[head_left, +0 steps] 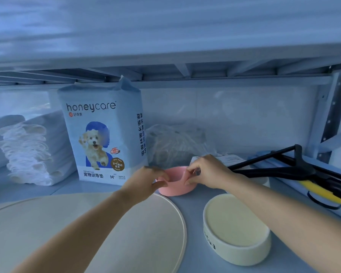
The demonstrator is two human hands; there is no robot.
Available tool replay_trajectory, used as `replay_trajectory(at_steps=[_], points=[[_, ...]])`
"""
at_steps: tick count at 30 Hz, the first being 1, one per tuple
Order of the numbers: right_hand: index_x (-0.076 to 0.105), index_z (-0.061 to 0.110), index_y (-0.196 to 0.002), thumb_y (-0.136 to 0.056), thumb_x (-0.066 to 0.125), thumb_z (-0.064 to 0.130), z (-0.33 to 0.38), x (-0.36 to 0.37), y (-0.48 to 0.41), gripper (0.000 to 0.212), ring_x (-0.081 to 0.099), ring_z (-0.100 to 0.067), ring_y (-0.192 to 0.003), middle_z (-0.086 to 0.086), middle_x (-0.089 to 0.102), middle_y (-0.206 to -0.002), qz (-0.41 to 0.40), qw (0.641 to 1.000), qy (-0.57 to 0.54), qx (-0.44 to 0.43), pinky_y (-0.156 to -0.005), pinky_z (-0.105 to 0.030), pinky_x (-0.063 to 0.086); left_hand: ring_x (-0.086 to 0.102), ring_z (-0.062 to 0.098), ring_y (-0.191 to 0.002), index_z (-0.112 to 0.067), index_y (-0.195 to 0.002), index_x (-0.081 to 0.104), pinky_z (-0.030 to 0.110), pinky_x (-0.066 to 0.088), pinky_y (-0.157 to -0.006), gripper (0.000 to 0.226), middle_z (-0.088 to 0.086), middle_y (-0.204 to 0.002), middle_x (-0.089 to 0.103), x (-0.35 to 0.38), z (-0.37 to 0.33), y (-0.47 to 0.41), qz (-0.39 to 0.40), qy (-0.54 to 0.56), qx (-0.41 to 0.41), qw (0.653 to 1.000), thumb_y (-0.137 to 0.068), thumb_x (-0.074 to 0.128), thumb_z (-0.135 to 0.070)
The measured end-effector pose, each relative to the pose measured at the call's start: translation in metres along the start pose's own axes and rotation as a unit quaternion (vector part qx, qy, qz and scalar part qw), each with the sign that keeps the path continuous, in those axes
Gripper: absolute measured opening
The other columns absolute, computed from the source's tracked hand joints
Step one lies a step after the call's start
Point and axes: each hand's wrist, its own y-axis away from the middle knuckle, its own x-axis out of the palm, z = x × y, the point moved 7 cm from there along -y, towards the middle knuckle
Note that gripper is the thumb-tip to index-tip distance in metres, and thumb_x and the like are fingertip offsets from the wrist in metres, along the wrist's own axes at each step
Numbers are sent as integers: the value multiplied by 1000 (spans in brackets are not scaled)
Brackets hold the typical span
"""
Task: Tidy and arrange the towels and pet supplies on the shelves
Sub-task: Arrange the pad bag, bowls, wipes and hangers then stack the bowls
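Black hanger [280, 170] right; crumpled clear bag [175, 142] rear centre.

Head-worn view, forward-down, close over shelf [193, 209]

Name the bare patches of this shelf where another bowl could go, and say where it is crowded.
Bare shelf runs between the round mat and the cream bowl, and in front of the towels. Crowded: behind the pink bowl sit a bag, box and hanger.

Shelf [193, 205], pad pack [102, 134], pink bowl [175, 187], cream bowl [236, 229]
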Motion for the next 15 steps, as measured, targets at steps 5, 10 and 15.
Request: replay_trajectory(at_steps=[5, 10, 15], points=[[75, 29, -81, -68, 80, 36, -6, 9, -3, 16, 51, -3, -71, 11, 58, -74, 51, 997, 49, 13, -56, -16, 33, 59, 7, -84, -22, -92, 70, 14, 39, -73, 9, -10, -94, 68, 10, -2, -5, 21, -14, 28, 999, -84, 66, -23], [73, 21, -87, -76, 72, 27, -11, 22, -5, 13, 60, -16, -85, 2, 68, -88, 83, 992, 88, 35, -71, -29, 48, 59, 7, -89, -21, -93, 71, 16, 41, -76, 11, -10, -98, 68, 19, 2, -8, 23, -24, 28, 999, -84, 66, -18], [71, 15, -87, -78, 66, 24, -17, 23, -6, 13, 60, -20, -82, -2, 69, -86, 96, 988, 112, 49, -67, -29, 46, 62, 10, -87, -22, -92, 71, 16, 40, -72, 10, -8, -97, 68, 24, 1, -11, -1, -14, 18, 1000, -84, 66, -19]])
